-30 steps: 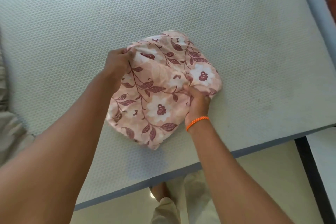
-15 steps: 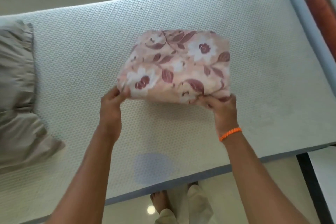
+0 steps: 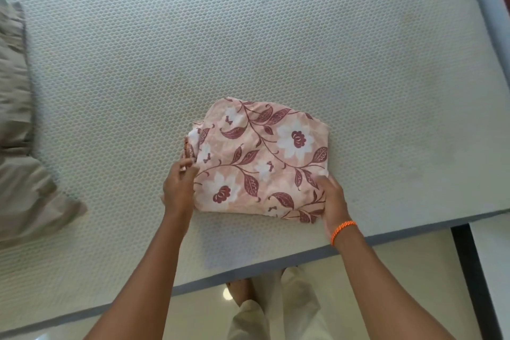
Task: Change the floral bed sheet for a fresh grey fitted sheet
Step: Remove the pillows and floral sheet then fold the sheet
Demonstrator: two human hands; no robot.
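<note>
- Our bare mattress has a white honeycomb top, with pale floor along its near edge.
- The folded floral sheet lies on it, near that edge.
- Our left hand has its fingers curled on the bundle's left side, pinching the layered edges.
- Our right hand, with an orange band at the wrist, grips the bundle's near right corner.
- Crumpled grey cloth lies at the mattress's left end.
</note>
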